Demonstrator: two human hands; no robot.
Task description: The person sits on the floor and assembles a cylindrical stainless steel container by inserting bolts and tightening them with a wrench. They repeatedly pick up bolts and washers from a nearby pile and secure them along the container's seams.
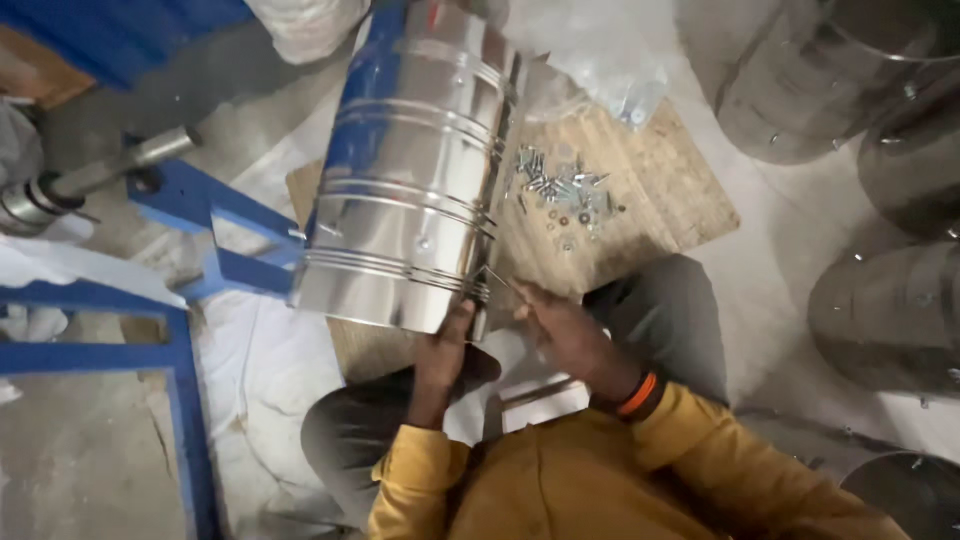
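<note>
Head view: hands (500,340) on steel drum (410,170)

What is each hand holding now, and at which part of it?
The left hand holds the shiny ribbed metal cylinder by its near bottom rim, beside the seam. The right hand is at the same seam edge; whether it holds something small cannot be told.
</note>
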